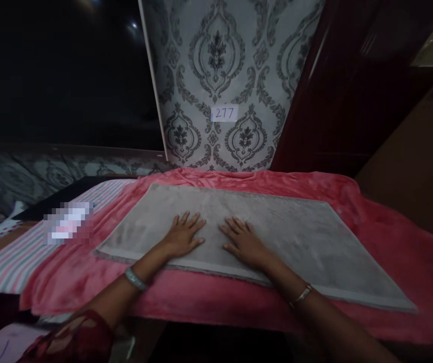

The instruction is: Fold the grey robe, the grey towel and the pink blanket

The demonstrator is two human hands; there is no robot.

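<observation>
A grey towel (276,237) lies spread flat on a pink fleece blanket (401,252). My left hand (183,235) rests palm down on the towel near its front edge, fingers apart. My right hand (243,242) lies flat beside it, a little to the right, fingers spread as well. The two hands are close together and apart from each other. Neither hand holds anything. A bangle sits on each wrist.
A striped cloth (23,252) lies under the blanket at the left. Behind stands a wall with grey damask wallpaper (220,60) and a paper label reading 277 (224,113). A dark wooden panel (345,91) is at the right.
</observation>
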